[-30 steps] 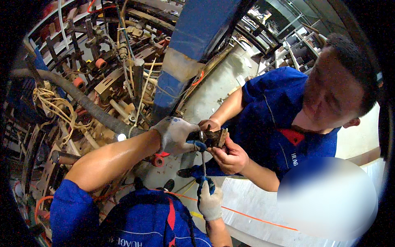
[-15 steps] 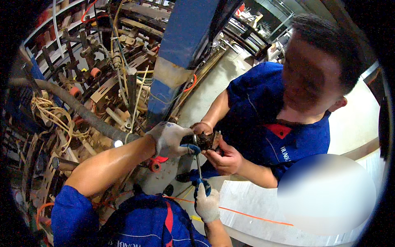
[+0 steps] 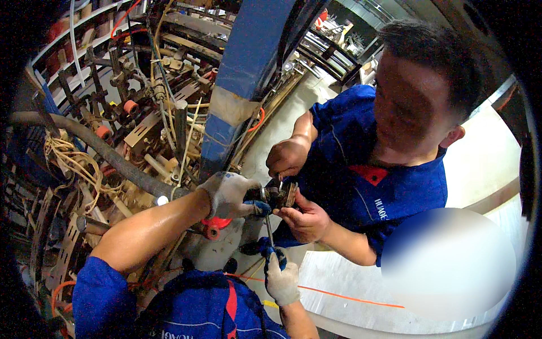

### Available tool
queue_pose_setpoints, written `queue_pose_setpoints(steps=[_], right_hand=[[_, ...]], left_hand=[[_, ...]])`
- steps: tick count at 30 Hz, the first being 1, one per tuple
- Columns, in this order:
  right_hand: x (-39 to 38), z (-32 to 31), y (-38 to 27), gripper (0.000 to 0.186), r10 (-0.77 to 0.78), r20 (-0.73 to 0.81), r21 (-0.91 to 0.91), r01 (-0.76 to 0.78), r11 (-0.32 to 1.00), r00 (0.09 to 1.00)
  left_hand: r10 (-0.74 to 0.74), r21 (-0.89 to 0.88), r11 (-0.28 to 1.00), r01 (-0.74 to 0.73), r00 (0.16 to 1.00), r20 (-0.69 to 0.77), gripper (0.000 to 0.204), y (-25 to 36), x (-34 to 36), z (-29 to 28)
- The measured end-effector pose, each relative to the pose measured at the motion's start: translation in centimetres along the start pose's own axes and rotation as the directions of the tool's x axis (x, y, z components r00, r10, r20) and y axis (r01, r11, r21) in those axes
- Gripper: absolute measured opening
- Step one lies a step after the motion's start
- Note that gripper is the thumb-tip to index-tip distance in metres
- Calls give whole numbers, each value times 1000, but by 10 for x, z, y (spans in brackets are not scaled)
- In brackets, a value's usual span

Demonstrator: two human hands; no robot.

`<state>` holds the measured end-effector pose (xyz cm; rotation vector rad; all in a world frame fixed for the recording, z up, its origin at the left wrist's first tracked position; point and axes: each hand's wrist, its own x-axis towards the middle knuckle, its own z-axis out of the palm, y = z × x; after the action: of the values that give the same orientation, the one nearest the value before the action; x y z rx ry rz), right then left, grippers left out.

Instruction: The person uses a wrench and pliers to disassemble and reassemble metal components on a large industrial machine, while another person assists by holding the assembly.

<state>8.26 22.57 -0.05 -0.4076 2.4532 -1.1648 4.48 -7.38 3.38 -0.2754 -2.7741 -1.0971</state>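
Observation:
My left hand (image 3: pixel 228 195), in a pale glove with blue fingertips, is closed around the near side of a dark, greasy metal part (image 3: pixel 286 195). Its exact kind does not show. In my right hand (image 3: pixel 282 279), also gloved, is the lower end of a slim metal wrench (image 3: pixel 269 229). The wrench runs up to the part beside my left fingertips, where its head is largely hidden. Opposite me, a co-worker's bare hand (image 3: pixel 309 219) supports the part's far side. Their other hand (image 3: pixel 289 158) is just above it, fingers bent downward.
A blue post (image 3: pixel 248 62) rises beyond my left hand. Left of it are racks crowded with metal bars, rollers and cables, crossed by a thick dark hose (image 3: pixel 107 150). A red-orange roller (image 3: pixel 212 232) lies below my left wrist. A pale surface (image 3: pixel 350 282) extends to the right.
The co-worker's one hand has lifted off the part, moving up and away. My hands keep hold; the wrench and part have shifted only slightly.

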Motion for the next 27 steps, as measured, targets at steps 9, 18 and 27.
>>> queue_pose_setpoints(steps=[9, 18, 27], right_hand=[[-6, 1, -23, 23, -83, -140, 69, 93, 993, 987], [-7, 5, -22, 21, -127, -154, 49, 136, 989, 980], [-5, -8, -58, 18, -101, -124, 66, 110, 992, 987]], left_hand=[[39, -108, 993, -43, 998, -41, 42, 10, -5, -11], [48, -69, 996, -48, 999, -3, 38, 2, -3, -2], [45, -96, 994, -46, 999, -16, 42, 15, -5, -16]])
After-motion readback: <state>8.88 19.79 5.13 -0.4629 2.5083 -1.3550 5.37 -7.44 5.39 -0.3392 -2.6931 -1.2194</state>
